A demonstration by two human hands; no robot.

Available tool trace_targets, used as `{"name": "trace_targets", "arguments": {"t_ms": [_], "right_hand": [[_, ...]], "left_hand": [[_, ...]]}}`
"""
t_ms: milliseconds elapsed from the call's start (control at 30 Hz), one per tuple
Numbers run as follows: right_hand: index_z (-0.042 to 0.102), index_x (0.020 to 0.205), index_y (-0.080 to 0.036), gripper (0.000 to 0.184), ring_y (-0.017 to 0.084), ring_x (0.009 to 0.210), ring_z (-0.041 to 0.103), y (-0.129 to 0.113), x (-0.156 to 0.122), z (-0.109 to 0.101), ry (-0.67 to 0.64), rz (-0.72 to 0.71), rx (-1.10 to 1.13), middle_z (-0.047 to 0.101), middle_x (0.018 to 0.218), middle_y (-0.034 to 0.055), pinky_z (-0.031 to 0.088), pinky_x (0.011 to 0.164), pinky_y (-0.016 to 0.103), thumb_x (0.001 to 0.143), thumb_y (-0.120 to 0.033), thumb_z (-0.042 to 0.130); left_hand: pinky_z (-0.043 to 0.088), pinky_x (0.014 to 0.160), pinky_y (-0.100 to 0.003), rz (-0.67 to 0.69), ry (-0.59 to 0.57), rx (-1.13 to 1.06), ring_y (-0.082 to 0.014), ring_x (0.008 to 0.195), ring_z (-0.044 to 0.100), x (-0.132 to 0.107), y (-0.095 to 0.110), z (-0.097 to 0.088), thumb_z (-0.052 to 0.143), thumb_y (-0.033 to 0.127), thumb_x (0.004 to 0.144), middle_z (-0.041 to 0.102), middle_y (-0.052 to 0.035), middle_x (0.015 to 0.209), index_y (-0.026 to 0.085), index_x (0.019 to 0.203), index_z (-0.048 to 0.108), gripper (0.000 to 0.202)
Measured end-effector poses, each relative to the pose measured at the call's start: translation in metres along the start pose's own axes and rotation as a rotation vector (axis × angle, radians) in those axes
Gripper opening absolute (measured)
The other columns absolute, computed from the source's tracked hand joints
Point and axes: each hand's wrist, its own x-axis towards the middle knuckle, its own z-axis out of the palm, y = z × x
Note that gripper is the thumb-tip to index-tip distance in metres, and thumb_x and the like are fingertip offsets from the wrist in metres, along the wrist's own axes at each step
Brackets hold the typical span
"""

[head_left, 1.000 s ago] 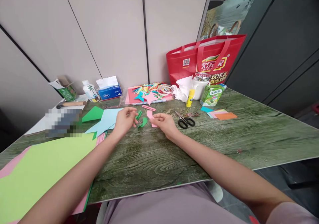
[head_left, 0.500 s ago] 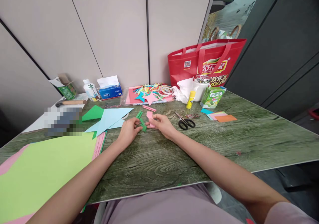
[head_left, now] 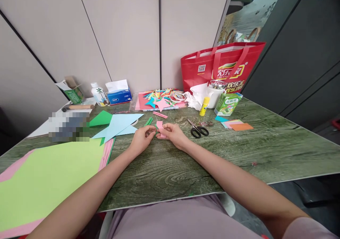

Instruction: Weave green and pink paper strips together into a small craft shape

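My right hand (head_left: pixel 174 135) pinches a small folded piece of pink paper (head_left: pixel 159 124) over the table. Close beside it, my left hand (head_left: pixel 143 138) has thumb and fingers closed on a folded green paper piece, of which only a sliver (head_left: pixel 156 128) shows behind the pink one. I cannot tell whether the two papers are joined. Just beyond my left hand lie green paper strips (head_left: pixel 149 121), and pink paper strips (head_left: pixel 160 115) are a little farther back. Black-handled scissors (head_left: pixel 198 130) rest to the right of my right hand.
Light-blue paper (head_left: pixel 118 124) and large yellow-green sheets (head_left: pixel 61 175) cover the left side. Paper stars (head_left: pixel 162 103) lie at the back. A glue stick (head_left: pixel 204 106), a green carton (head_left: pixel 228 104), a red bag (head_left: pixel 196 74) and small coloured papers (head_left: pixel 241 127) are on the right.
My left hand has brought the green paper right against the pink one, so most of it is now hidden. My right hand still holds the pink paper. The view has shifted slightly.
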Motion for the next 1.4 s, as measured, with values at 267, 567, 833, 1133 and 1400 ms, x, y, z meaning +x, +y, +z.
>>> {"name": "trace_targets", "arguments": {"t_ms": [267, 567, 833, 1133, 1400], "right_hand": [[0.057, 0.065, -0.016, 0.034, 0.011, 0.062, 0.06, -0.001, -0.003, 0.004, -0.016, -0.026, -0.014, 0.064, 0.065, -0.0022, 0.051, 0.068, 0.028, 0.049, -0.039, 0.076], [0.056, 0.069, -0.018, 0.033, 0.014, 0.068, 0.063, -0.009, -0.007, 0.005, -0.06, -0.093, -0.158, 0.066, 0.072, 0.0001, 0.051, 0.066, 0.028, 0.054, -0.043, 0.072], [0.056, 0.07, -0.018, 0.028, 0.012, 0.062, 0.06, -0.006, 0.001, -0.004, 0.035, -0.275, -0.245, 0.063, 0.082, 0.0017, 0.053, 0.059, 0.027, 0.059, -0.039, 0.069], [0.056, 0.071, -0.018, 0.019, 0.012, 0.047, 0.056, -0.001, -0.001, -0.004, 0.122, -0.355, -0.463, 0.059, 0.06, -0.0006, 0.047, 0.048, 0.024, 0.067, -0.035, 0.062], [0.057, 0.067, -0.019, 0.011, 0.014, 0.049, 0.058, 0.0, 0.003, -0.01, 0.206, -0.327, -0.534, 0.06, 0.055, -0.0005, 0.048, 0.052, 0.027, 0.064, -0.027, 0.062]], "left_hand": [[0.049, 0.064, -0.03, -0.162, 0.121, -0.323, -0.0181, 0.064, 0.063, -0.001, -0.003, 0.001, 0.071, 0.027, 0.057, 0.069, -0.0046, 0.067, 0.015, 0.064, 0.065, 0.015], [0.051, 0.061, -0.029, -0.339, 0.143, -0.689, -0.0146, 0.061, 0.062, 0.0, -0.002, 0.001, 0.082, 0.018, 0.037, 0.068, -0.003, 0.067, 0.012, 0.08, 0.064, 0.046], [0.045, 0.046, -0.021, -0.385, 0.093, -0.611, -0.0095, 0.048, 0.054, 0.0, -0.004, -0.002, 0.08, 0.023, 0.044, 0.065, -0.0015, 0.057, 0.012, 0.068, 0.067, 0.029], [0.045, 0.044, -0.022, -0.33, 0.096, -0.495, -0.0107, 0.045, 0.055, -0.006, 0.005, 0.004, 0.073, 0.018, 0.049, 0.063, -0.0002, 0.053, 0.013, 0.064, 0.066, 0.018], [0.043, 0.046, -0.021, -0.329, 0.069, -0.514, -0.0104, 0.047, 0.055, -0.007, 0.009, 0.005, 0.074, 0.019, 0.05, 0.065, -0.0013, 0.055, 0.013, 0.068, 0.068, 0.02]]}}
